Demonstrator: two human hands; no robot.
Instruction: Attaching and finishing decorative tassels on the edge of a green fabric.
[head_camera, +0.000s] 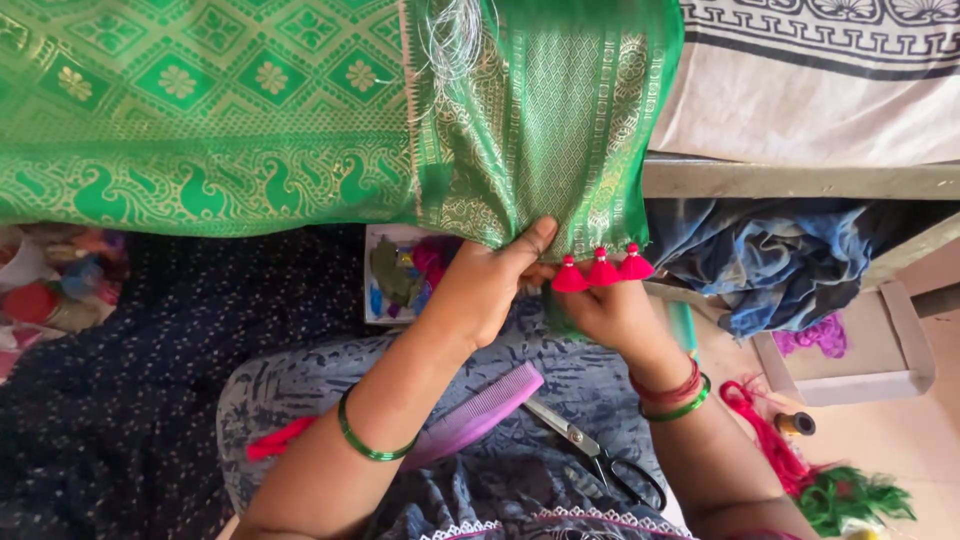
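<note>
Green sari (250, 110) overhead; lap (560, 390) holds comb (480, 412), scissors (600, 458).

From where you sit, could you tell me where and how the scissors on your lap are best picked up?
Take the scissors by the black finger loops, which lie at the lower right end, near the right hand's forearm. The closed silver blades point up-left toward the purple comb, so coming from the right side probably reaches the loops first and keeps fingers off the tips. Nothing covers the loops.
</note>
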